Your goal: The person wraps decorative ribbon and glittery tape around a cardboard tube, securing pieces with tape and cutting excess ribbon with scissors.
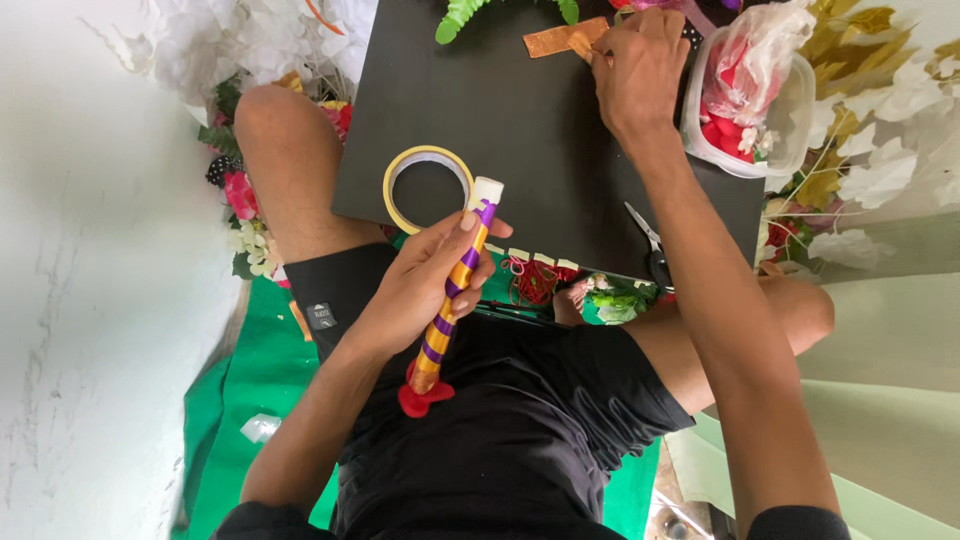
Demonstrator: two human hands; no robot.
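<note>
My left hand (425,280) grips a stick (452,300) wrapped in gold and purple ribbon, with a white top end and a red piece at its lower end. The stick is tilted over my lap. My right hand (640,70) reaches to the far edge of a black board (530,130) and pinches a copper-coloured strip (560,40) lying there. A roll of yellow tape (428,187) lies flat on the board just above my left hand.
A clear plastic tub (755,95) with red and white petals in a bag stands right of my right hand. Scissors (648,240) lie at the board's near right edge. Artificial flowers (245,190), red rubber bands (535,280) and green cloth (240,380) surround my crossed legs.
</note>
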